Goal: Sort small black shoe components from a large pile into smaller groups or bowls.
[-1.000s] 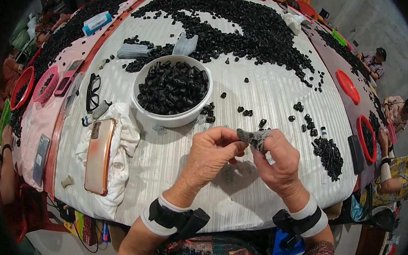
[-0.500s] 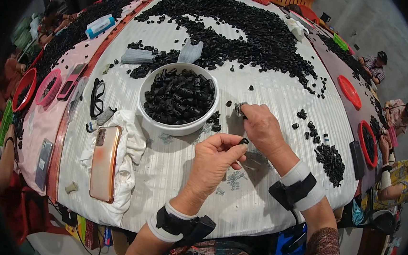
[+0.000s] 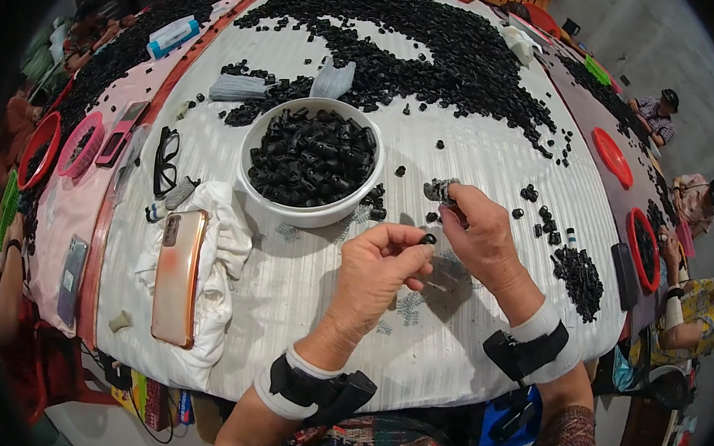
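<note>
Over the white striped cloth, near the white bowl heaped with black parts, my left hand pinches 1 small black ring-like piece between thumb and index finger; my right hand, apart from it, has its fingertips closed on a grey-black item whose kind I cannot tell.

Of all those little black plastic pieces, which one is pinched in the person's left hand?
The black piece at the left hand's fingertips, its round end showing; others sit in the white bowl or lie loose on the white-covered table.
</note>
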`<state>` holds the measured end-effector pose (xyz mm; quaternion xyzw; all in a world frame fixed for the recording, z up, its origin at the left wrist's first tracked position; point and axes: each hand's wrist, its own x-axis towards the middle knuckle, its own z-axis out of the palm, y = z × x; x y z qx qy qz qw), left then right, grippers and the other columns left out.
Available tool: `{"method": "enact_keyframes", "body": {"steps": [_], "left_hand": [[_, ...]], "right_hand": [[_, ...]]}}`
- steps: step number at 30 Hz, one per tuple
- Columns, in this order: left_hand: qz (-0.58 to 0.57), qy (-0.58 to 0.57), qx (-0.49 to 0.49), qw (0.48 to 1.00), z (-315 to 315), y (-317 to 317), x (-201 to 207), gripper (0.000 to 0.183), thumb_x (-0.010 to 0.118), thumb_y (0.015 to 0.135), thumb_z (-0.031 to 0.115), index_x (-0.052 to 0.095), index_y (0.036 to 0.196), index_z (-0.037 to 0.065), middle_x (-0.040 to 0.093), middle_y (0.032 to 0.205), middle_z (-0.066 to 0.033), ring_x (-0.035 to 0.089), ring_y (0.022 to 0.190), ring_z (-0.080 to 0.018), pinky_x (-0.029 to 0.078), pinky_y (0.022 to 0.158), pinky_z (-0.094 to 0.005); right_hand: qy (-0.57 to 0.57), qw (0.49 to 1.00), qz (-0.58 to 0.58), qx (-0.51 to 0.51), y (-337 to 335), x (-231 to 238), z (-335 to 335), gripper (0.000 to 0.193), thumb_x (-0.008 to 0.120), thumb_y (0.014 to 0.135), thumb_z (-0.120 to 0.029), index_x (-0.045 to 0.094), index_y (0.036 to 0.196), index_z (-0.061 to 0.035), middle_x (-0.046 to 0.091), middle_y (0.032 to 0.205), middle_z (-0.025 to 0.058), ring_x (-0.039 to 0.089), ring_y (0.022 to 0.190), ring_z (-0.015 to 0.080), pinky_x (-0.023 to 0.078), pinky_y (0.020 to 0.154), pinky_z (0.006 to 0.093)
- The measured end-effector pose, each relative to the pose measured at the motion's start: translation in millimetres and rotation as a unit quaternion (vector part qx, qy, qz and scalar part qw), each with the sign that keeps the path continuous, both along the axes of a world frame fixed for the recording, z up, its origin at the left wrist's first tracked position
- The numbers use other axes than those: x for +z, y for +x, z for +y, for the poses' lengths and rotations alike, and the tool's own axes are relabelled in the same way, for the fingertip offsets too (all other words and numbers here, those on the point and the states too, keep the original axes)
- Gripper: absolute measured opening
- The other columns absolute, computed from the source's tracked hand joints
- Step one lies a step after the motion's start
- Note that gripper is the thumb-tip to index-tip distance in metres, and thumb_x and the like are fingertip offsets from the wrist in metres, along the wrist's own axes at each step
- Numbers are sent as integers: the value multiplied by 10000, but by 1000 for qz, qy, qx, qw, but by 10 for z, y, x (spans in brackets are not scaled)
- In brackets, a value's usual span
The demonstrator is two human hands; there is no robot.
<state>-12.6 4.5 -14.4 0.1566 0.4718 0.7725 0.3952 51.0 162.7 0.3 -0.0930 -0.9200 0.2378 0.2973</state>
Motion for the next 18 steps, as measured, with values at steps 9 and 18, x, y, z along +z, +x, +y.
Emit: {"method": "enact_keyframes", "body": {"steps": [9,18], "left_hand": [[-30,22,84,996,18,-20,13,182,667,821,65,604,960,-32,627,793,-61,610,646,-99,497,515,-201],[-28,9,72,997,-3,-29,8,178,669,815,66,586,960,4,656,795,-75,607,636,-102,508,527,-219]], "right_hand": [[83,996,11,27,41,-22,34,215,550,732,52,564,936,-16,568,778,138,569,765,311,476,674,397],[161,985,-54,33,-123,-169,24,200,568,682,23,533,856,-69,539,741,99,535,721,298,477,652,394]]}}
